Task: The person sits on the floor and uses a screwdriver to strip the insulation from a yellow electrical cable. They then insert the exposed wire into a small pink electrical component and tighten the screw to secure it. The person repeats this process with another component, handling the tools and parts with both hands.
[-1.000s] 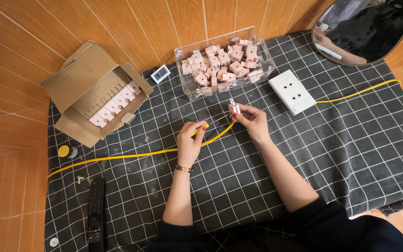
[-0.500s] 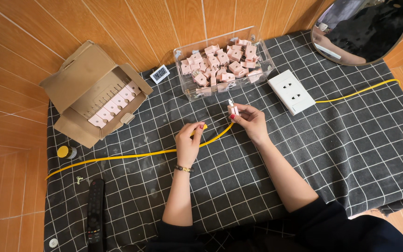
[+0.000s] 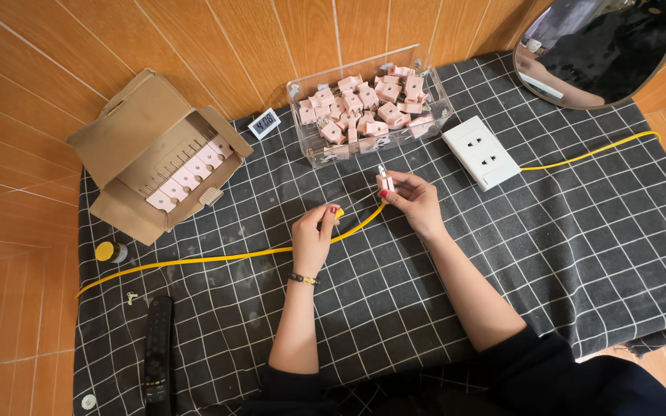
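My left hand [image 3: 314, 235] pinches a flat yellow cable [image 3: 194, 260] that runs across the black checked cloth [image 3: 580, 254] toward the left edge. My right hand [image 3: 414, 196] holds a small pink plug [image 3: 385, 182] upright by its body, metal prongs pointing up, at the cable's near end. The two hands are a short span apart, joined by the curving cable. Just beyond them stands a clear plastic box [image 3: 439, 108] filled with several pink plugs.
A white socket block [image 3: 481, 152] with its own yellow lead lies at right. An open cardboard box [image 3: 148, 154] holds a row of pink pieces. A small digital clock [image 3: 264, 122], round mirror [image 3: 603, 46], black remote [image 3: 157, 350] and yellow-capped bottle [image 3: 106, 252] are around.
Both hands hold their places; the right hand has tilted the pink plug slightly, and the left fingers have shifted a little on the cable.
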